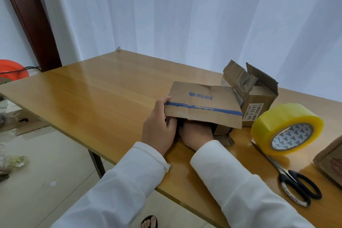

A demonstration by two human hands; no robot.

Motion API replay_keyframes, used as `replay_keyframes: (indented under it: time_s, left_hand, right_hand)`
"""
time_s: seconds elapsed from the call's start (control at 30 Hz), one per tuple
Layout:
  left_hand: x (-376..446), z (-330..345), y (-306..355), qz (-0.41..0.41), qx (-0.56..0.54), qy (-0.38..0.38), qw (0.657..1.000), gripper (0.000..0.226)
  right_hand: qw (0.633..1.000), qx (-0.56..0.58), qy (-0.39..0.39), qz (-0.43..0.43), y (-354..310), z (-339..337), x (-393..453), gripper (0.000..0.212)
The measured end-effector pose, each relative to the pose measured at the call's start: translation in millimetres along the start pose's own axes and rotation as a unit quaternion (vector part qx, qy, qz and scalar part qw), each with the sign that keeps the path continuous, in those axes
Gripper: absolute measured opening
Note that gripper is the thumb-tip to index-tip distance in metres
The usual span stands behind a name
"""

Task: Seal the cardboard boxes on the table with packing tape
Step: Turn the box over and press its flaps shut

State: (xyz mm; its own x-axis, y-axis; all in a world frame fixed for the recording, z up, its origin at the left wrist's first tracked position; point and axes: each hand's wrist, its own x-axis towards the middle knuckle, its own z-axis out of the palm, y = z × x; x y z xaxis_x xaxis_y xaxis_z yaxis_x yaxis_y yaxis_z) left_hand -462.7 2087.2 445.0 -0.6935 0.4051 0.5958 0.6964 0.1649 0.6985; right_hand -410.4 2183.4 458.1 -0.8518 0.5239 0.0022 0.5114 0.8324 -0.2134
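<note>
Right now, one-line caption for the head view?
Left hand steadies a flat cardboard box; right hand reaches inside its open end.

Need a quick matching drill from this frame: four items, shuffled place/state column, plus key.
Things:
1. tape roll
2. scissors
3. small box
4. right hand

States:
A. flaps standing open
B. reaching under the blue-striped box's flap
C. yellowish, standing on edge
D. lying flat, black handles

Pairs: 1-C, 2-D, 3-A, 4-B

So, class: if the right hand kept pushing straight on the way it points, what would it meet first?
The right hand points into the flat box; it would probably meet that box's inside first, though the fingers and depth are hidden.
</note>
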Motion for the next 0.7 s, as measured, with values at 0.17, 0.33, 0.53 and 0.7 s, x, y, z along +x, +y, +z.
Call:
replay_keyframes:
  time_s: [0.17,0.33,0.53,0.7]
  left_hand:
    - [3,-9,2,-0.116,-0.022,-0.056,0.991,0.056]
    - [5,-10,6,-0.120,0.119,-0.129,0.977,0.034]
    - [5,-9,7,-0.108,0.168,-0.104,0.974,0.032]
    - [5,-7,5,-0.100,0.156,-0.064,0.981,0.033]
  right_hand:
    - [1.000,0.014,0.008,-0.019,2,0,-1,0.035]
    - [0.991,0.111,-0.041,-0.069,14,-2,-9,0.034]
    - [0.984,0.036,0.014,-0.174,22,-6,-32,0.046]
    - [0.974,-0.072,0.071,-0.203,23,-7,-30,0.041]
